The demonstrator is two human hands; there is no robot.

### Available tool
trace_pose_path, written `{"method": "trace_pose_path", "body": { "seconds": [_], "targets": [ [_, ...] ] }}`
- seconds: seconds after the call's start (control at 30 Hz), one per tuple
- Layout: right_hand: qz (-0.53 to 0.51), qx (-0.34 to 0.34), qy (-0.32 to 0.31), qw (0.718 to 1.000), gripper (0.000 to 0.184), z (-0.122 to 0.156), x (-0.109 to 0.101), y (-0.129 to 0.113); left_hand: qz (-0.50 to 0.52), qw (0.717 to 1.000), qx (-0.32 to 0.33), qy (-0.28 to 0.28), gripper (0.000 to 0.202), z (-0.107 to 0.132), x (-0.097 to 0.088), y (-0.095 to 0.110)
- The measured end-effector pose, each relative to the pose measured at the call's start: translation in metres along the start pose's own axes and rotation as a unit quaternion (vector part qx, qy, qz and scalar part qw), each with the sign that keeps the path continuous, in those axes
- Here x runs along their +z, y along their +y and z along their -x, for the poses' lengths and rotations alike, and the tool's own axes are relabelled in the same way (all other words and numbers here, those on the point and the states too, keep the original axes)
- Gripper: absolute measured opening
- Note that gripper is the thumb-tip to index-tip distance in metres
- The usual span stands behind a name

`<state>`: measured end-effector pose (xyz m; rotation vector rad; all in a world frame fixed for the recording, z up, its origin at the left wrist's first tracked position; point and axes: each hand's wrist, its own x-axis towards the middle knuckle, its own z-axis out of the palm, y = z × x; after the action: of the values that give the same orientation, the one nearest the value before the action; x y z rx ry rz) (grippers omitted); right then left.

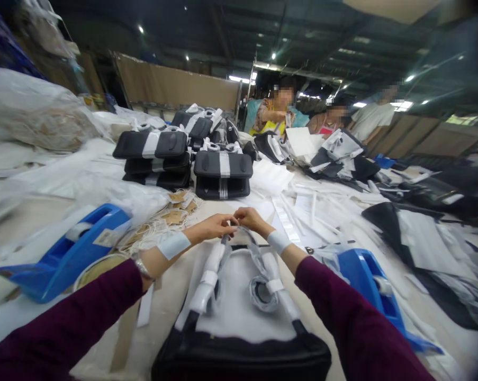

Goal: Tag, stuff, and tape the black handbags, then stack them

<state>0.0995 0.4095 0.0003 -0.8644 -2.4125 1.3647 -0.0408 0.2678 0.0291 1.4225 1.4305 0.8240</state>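
The black bag point(239, 357) lies flat at lower centre on the bench point(22, 219), its paper-wrapped handles point(209, 275) drawn together where the left hand point(212, 227) and right hand point(253, 219) pinch their tops, with a blue tape dispenser point(64, 254) standing handy at lower left.

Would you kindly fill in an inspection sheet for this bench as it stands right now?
Surface: table, pale, mostly covered.
Job's things: black bag nearest, with a white sheet over its front; its handles are wrapped in white.
Clutter: blue tape dispensers, one on the left, one on the right; paper tags; white strips; stacked bags.
Grippers: left hand and right hand pinch at the top of the handles; a white strip sits on each wrist.
Cables: nothing seen.
Surroundings: people work at the far end; plastic sacks lie at left; dim hall, ceiling lights.
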Motion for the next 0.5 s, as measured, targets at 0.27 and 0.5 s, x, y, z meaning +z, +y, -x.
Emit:
{"method": "trace_pose_path", "body": {
  "seconds": [0.27,0.5],
  "targets": [
    [-0.054,0.006,-0.01,0.998,0.025,0.052,0.012,-0.048,-0.145,0.975,-0.01,0.166,0.021,0.009,0.017,0.004],
    [-0.126,0.006,0.009,0.992,0.029,0.05,0.032,-0.033,-0.233,0.947,-0.099,0.197,0.019,0.008,0.018,-0.002]
  ]
}}
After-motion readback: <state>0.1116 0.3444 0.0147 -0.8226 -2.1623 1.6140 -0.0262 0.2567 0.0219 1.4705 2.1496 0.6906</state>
